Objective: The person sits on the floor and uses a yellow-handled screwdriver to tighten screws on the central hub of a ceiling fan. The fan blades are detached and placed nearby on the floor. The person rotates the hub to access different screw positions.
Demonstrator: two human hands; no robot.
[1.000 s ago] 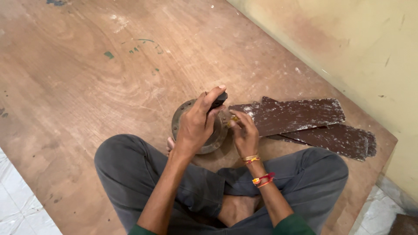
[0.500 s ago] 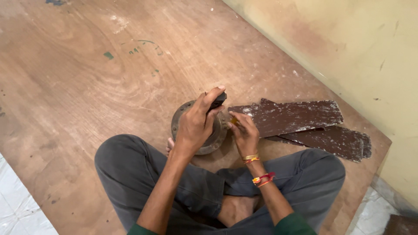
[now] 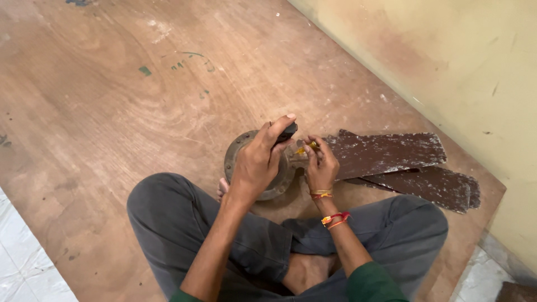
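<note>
The left hand (image 3: 258, 162) is gripping one dark tool (image 3: 286, 134) over one round metal flange (image 3: 238, 154); the right hand (image 3: 320, 165) is pinching one small yellow piece (image 3: 304, 149) near two dark strips (image 3: 386, 154) by the wooden board's (image 3: 140, 112) right edge.

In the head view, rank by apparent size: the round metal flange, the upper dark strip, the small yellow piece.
1. Upper dark strip, the longest.
2. Round metal flange, though the left hand hides part of it.
3. Small yellow piece at the right hand, far the smallest.
</note>
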